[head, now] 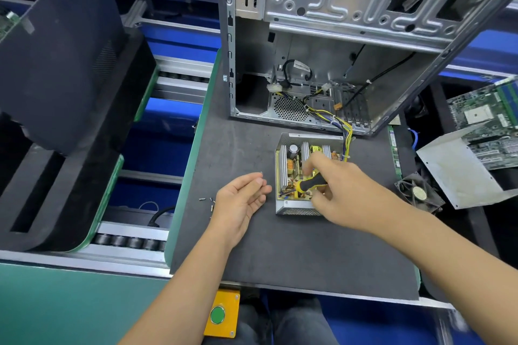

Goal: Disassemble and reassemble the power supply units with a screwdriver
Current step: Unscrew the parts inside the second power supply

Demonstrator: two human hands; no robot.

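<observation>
Under our right hand (333,187) sat the open power supply (304,176), lid off, its yellow board and heat sinks bare on the counter (280,246). Our right fingers (309,166) were curled round the screwdriver (311,184), its black-and-yellow handle lying across the board; the tip was hidden, so we could not tell which screw it met. We judged this the disassembly stage, working on the board screws. Left of those fingers our left hand (244,199) lay palm up, loosely open, holding nothing. Just beyond its wrist lay loose screws (208,202) on the counter.

Next we would need the tip seated square in a screw head and the left hand ready to catch it. Crowding the shaft were tall heat sinks and coils. Ahead of the fingers, wires (346,134) ran from the power supply into the case (322,64), tethering it. Right of our hand lay a fan (419,193) and a metal cover (459,171).
</observation>
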